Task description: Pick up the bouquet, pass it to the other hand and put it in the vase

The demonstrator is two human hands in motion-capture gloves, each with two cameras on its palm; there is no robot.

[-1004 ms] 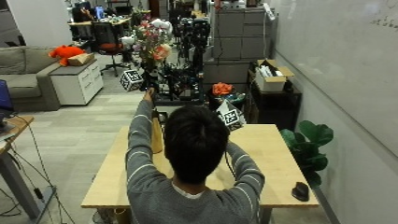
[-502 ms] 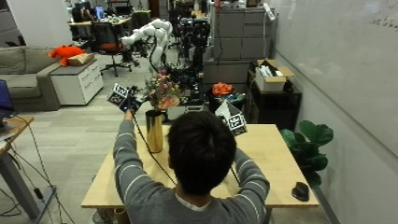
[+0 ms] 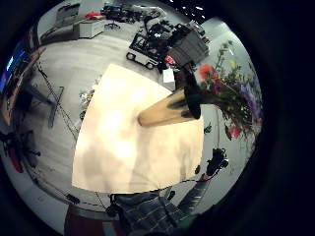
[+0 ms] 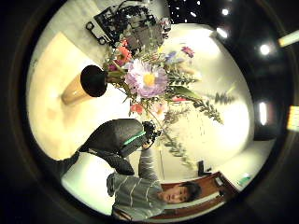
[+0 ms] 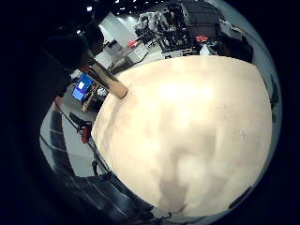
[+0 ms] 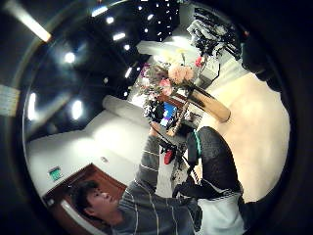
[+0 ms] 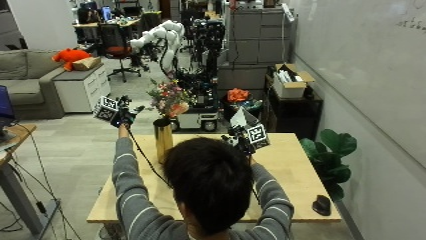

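Now, nearest the person, the right hand (image 7: 245,136) is raised above the counter (image 7: 293,170), holding nothing; whether its fingers are spread or curled cannot be told. Further out, the left hand (image 7: 121,119) is lifted to the left of the vase (image 7: 162,139), apart from it; its finger state cannot be told either. The tall gold vase stands upright on the counter's far left part, with the bouquet (image 7: 169,99) seated in its mouth, blooms above the rim. In judgement, the bouquet is light and fragile: soft petals, thin stems, best held low on the gathered stems, never by the flowers. The narrow vase looks liable to tip.
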